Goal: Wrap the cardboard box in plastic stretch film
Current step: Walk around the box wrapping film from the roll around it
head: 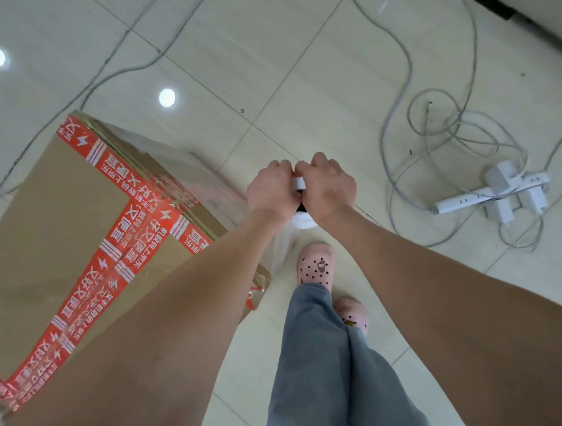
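Note:
A large brown cardboard box (61,221) with red printed tape stands on the tiled floor at the left. Clear stretch film (209,189) covers its right side and runs to a white film roll (300,218) held upright beside the box's near right corner. My left hand (271,189) and my right hand (330,186) both grip the top of the roll, knuckles up, close together. Most of the roll is hidden under my hands.
My feet in pink clogs (314,263) and grey trousers stand right of the box. A white power strip (492,194) with adapters and tangled grey cables (440,130) lies on the floor at the right. More cables (118,57) trail across the tiles behind the box.

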Tool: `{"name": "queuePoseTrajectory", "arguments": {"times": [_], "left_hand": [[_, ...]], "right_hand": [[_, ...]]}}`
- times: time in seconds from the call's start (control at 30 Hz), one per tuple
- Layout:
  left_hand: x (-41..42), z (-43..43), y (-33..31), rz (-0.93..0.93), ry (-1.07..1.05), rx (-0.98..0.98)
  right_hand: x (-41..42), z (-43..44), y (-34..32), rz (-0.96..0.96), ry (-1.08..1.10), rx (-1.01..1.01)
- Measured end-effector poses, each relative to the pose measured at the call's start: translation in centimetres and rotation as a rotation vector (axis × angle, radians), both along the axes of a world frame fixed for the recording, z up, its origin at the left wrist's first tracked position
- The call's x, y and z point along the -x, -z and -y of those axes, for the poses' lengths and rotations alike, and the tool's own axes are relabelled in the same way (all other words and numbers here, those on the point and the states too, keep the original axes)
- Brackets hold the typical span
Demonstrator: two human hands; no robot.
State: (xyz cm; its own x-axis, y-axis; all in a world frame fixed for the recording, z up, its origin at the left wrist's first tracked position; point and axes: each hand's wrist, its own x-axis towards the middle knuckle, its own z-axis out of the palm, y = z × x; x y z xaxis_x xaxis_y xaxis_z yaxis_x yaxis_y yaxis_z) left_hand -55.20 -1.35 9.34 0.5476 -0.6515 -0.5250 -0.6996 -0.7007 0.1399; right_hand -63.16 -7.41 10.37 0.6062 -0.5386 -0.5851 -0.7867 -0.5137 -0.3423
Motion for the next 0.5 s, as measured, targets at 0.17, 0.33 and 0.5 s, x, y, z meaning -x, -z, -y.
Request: {"name": "queuePoseTrajectory", "arguments": {"times": [0.17,0.33,0.5], "left_hand": [[-1.7,-0.6,0.0,0.011,-0.19,0.014],[-3.1,-1.6,-0.1,0.022,-0.045,-0.002],[-4.1,-0.3,0.3,0.001,0.152,-0.001]], "right_hand": [[-1.3,-0.4,0.8,-0.017,0.105,0.063],[-3.0,-1.4,0.9,-0.077,0.299,-0.074],[-4.6,-0.7,0.4,-0.078,0.133,-0.002]]}}
